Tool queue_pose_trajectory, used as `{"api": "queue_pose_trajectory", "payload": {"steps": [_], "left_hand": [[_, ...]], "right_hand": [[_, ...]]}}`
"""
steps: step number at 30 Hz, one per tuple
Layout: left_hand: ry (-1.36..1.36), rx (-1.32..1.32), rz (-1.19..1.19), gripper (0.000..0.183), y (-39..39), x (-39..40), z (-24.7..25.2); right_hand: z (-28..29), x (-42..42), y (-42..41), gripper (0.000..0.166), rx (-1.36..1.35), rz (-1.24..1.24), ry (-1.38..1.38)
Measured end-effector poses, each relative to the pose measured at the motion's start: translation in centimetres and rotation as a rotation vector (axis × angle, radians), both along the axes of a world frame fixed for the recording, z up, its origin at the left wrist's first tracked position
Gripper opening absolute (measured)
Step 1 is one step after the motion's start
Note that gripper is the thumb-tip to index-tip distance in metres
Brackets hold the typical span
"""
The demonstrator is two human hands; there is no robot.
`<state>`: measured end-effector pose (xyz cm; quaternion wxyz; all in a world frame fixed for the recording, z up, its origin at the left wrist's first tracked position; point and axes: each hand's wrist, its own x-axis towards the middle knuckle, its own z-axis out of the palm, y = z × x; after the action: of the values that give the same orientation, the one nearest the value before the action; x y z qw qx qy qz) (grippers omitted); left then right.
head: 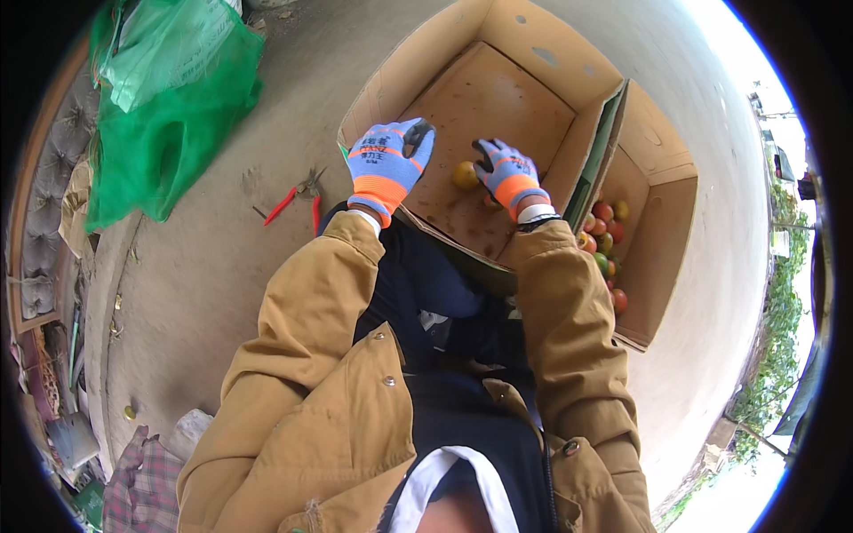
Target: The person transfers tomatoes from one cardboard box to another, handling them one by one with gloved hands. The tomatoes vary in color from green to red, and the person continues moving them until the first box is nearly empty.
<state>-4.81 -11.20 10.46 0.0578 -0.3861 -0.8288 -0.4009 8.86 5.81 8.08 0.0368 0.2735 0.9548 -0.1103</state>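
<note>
Both my hands wear blue-grey work gloves with orange cuffs. My left hand [390, 160] is over the near left edge of a large open cardboard box [493, 100], fingers curled; its palm is turned from view, so I cannot tell whether it holds anything. Inside the box, my right hand [508, 166] has its fingers bent and apart beside a yellow-orange tomato [465, 175]. A reddish tomato [492, 202] shows partly beneath that hand. In a second cardboard box [656, 260] to the right, several red, orange and green tomatoes [603, 212] lie along the left wall.
Red-handled pruning shears [303, 196] lie on the concrete floor [200, 286] to my left. Green mesh sacking [170, 146] is at the upper left, by a low concrete ledge [106, 300]. Plaid cloth [143, 483] lies lower left, with a small yellowish round thing [130, 413] nearby.
</note>
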Motion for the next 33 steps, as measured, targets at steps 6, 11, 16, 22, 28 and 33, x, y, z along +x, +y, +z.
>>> {"api": "queue_pose_trajectory", "payload": {"steps": [6, 11, 16, 22, 28, 33], "left_hand": [[-0.044, -0.038, -0.01, 0.025, 0.0, -0.2, -0.1], [-0.036, -0.143, 0.004, 0.029, -0.3, 0.3, 1.3], [-0.055, -0.219, 0.036, 0.03, -0.1, -0.1, 0.2], [0.005, -0.339, 0.014, 0.036, -0.5, 0.0, 0.7], [-0.007, -0.421, 0.024, 0.035, -0.3, 0.2, 1.1], [0.004, -0.39, 0.022, 0.035, -0.3, 0.3, 0.9]], "right_hand": [[8.0, 5.9, 3.1, 0.04, 0.247, -0.155, 0.471], [4.4, 16.0, 7.6, 0.044, 0.025, -0.627, 0.374], [-1.8, 20.3, 6.0, 0.057, -0.243, -0.542, 0.311], [0.3, 18.8, 4.1, 0.063, -0.13, -0.635, -0.048], [2.2, 18.4, 3.4, 0.07, -0.095, -0.575, -0.22], [2.3, 19.0, 3.5, 0.071, -0.095, -0.572, -0.227]]}}
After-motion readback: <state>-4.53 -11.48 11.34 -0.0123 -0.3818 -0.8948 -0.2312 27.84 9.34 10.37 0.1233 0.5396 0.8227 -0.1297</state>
